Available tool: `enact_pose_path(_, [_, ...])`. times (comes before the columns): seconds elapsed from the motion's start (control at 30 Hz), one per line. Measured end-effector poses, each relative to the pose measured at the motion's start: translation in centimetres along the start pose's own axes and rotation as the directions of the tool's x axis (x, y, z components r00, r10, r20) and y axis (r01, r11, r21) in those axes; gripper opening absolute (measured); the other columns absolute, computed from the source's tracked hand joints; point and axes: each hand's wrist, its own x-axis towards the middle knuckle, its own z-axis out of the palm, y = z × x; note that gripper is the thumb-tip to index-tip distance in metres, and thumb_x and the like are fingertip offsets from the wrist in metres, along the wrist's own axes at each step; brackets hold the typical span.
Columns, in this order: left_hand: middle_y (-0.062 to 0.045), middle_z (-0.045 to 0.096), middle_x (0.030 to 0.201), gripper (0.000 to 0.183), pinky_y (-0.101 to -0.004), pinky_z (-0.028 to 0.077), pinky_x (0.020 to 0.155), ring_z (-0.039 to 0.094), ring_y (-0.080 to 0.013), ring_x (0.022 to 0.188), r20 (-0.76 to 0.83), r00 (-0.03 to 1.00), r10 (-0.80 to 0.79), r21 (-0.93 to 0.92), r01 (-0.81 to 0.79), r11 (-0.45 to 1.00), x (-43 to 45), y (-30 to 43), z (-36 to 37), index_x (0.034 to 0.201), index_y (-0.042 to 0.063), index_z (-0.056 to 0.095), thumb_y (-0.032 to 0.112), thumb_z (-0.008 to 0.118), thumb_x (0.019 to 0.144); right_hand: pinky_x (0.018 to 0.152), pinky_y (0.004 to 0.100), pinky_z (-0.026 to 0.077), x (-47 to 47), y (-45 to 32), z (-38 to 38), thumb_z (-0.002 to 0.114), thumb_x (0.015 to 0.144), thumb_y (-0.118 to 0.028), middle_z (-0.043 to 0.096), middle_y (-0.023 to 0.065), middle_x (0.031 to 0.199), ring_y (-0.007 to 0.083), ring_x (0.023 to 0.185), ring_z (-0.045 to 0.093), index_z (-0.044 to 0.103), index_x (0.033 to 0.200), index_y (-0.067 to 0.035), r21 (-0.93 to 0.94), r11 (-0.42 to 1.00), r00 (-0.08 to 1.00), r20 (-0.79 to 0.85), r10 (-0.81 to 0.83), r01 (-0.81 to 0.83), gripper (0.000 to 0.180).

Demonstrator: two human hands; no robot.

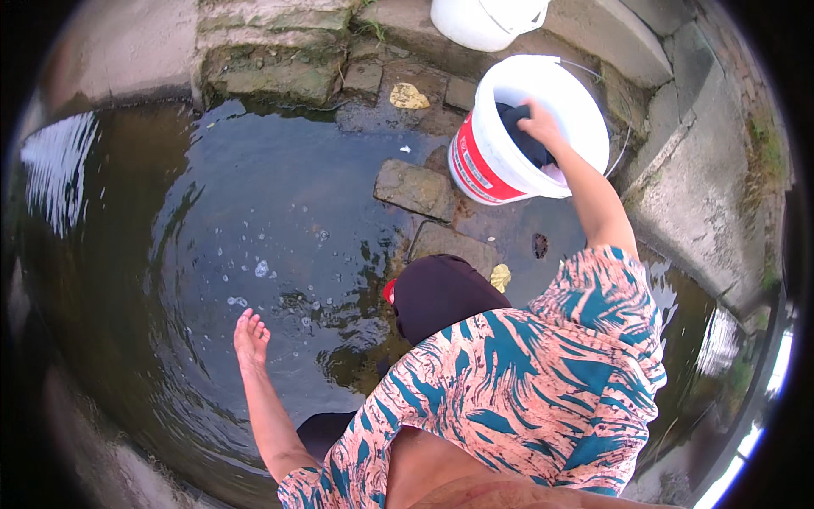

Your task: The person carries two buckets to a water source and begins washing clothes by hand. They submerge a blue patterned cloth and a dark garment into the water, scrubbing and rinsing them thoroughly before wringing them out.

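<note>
My right hand [540, 124] reaches into a large white plastic bucket [489, 165] with a red printed band, its fingers closed on dark cloth [524, 137]. Something pale pink lies under the cloth, mostly hidden by my forearm. The bucket sits tilted on the wet stone ledge, its wire handle hanging to the far right side. Over the water [305, 178], at the lower left, my left hand [252, 337] is held out empty with its fingers apart. Bubbles float on the water just beyond it.
A second white bucket [480, 25] stands on the stone step at the top. Flat stone blocks [416, 188] lie at the water's edge, near yellow leaves [409, 96]. Sloping concrete walls [706, 203] border the right side. My dark-clad knee [445, 296] is bent beside the ledge.
</note>
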Motion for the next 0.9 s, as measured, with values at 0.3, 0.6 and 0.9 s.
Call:
enact_pose_path(0.3, [-0.005,0.055,0.105,0.041,-0.0268,0.047,0.065,0.053,-0.0109,0.080,0.204,0.977,0.067,-0.128,-0.041,0.991,-3.1,3.7,2.4,0.128,0.013,0.042,0.031,0.049,0.091,0.085,0.0322,0.042,-1.5,-21.2,-14.7,0.054,0.067,0.000,0.053,0.0114,0.104,0.0209,0.093,0.052,0.044,0.118,0.002,0.857,0.321,0.914,-0.394,-0.097,0.404,0.053])
enact_pose_path(0.6, [-0.021,0.029,0.139,0.094,-0.0475,0.043,0.092,0.043,-0.0364,0.118,0.766,0.116,0.632,-0.642,0.111,0.758,-3.3,8.6,16.9,0.142,0.013,0.011,0.069,0.046,0.075,0.100,0.0387,0.035,-13.0,-38.7,-12.6,0.054,0.069,-0.001,0.050,0.0157,0.119,0.0309,0.113,0.049,0.047,0.119,-0.003,0.800,0.219,0.334,0.024,-0.942,0.559,0.051])
enact_pose_path(0.9, [-0.010,0.053,0.112,0.042,-0.0373,0.045,0.081,0.053,-0.0219,0.096,-0.347,0.935,-0.075,-0.483,-0.109,0.869,3.7,-14.6,-6.2,0.118,0.016,0.046,0.030,0.061,0.082,0.081,0.0311,0.046,-12.3,-40.8,4.5,0.041,0.077,0.007,0.054,0.0107,0.111,0.0174,0.096,0.056,0.053,0.110,-0.007,0.720,0.612,0.505,0.414,-0.757,0.327,0.038])
